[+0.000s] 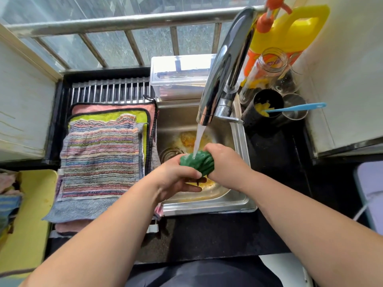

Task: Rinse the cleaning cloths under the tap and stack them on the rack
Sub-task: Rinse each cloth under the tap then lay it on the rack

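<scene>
Stainless steel sink (238,137): yellow-orange residue on its floor. Curved chrome tap (223,65) runs water onto a wadded dark green cleaning cloth (198,162) held over the basin. Left hand (176,179) and right hand (226,162): fingers of both clenched round that cloth. Metal-barred drying rack (107,92), left of sink: multicoloured striped cloth (99,154) atop stacked flat cloths. Clear lidded plastic box (180,77) behind sink: contents indistinct. Black cylindrical cup (251,114) on dark counter (269,146): yellow pieces, blue-handled tool (296,107).
</scene>
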